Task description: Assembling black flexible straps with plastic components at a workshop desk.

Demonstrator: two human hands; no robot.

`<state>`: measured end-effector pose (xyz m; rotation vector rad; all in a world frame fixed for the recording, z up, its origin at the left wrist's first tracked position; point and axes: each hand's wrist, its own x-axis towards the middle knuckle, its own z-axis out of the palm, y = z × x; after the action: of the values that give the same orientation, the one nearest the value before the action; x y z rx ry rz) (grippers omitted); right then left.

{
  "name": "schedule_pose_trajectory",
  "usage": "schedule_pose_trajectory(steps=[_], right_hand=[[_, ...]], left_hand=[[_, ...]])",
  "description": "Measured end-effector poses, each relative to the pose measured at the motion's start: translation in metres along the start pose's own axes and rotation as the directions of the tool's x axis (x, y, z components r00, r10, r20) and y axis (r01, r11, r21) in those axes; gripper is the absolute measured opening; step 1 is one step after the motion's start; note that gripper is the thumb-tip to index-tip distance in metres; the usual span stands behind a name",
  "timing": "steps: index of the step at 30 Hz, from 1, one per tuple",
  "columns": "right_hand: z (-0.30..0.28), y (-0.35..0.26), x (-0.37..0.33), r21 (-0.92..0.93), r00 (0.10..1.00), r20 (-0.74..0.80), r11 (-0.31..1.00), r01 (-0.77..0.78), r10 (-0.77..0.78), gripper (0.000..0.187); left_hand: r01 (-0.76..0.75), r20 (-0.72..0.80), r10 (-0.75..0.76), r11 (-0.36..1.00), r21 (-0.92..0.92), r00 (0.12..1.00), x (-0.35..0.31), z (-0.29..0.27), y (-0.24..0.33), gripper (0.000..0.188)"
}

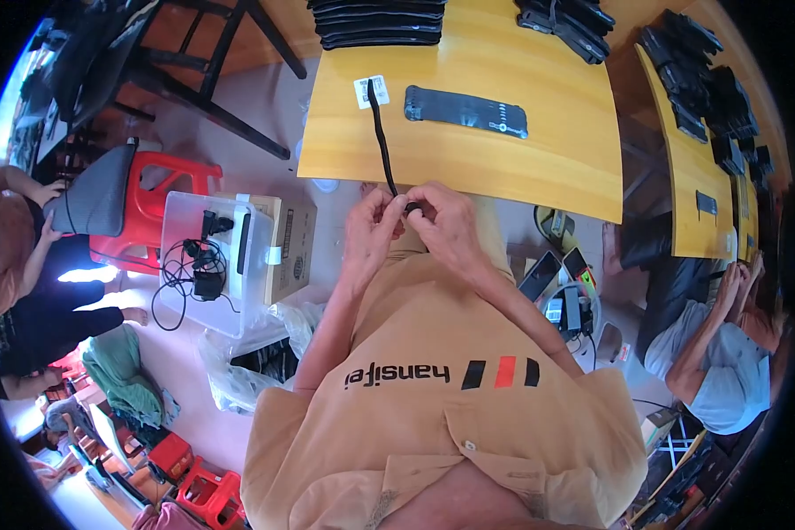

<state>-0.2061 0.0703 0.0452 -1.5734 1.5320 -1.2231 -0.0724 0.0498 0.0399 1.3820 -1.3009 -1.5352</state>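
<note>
A narrow black strap (381, 137) runs from my fingers up over the near edge of the yellow table (539, 168). Its far end lies across a small white label (359, 91). My left hand (370, 228) is closed, pinching the strap just in front of the table edge. Close beside it, my right hand (448, 228) is closed on the strap's near end, where a small dark loop shows between the fingertips. To the right of the strap, a flat dark fabric strip (459, 108) with a row of light marks lies on the table.
A stack of black flat pieces (380, 25) and a dark bundle (565, 26) sit at the table's back. On the left stand a clear bin (178, 265) with black cables, a cardboard box (293, 252) and a red stool (155, 177). Other people sit at both sides.
</note>
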Motion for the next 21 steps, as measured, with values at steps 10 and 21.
schedule_pose_trajectory(steps=[10, 21], right_hand=[[0.001, -0.005, 0.005, 0.074, 0.999, 0.010, 0.997, -0.034, 0.033, 0.011], [0.001, -0.003, 0.010, 0.480, 0.925, 0.254, 0.794, -0.373, 0.282, 0.012]], left_hand=[[-0.188, 0.044, 0.185, 0.980, 0.070, 0.982, 0.003, -0.006, 0.001, 0.021], [-0.160, -0.046, 0.154, 0.970, -0.183, 0.987, -0.003, -0.003, 0.009, 0.021]])
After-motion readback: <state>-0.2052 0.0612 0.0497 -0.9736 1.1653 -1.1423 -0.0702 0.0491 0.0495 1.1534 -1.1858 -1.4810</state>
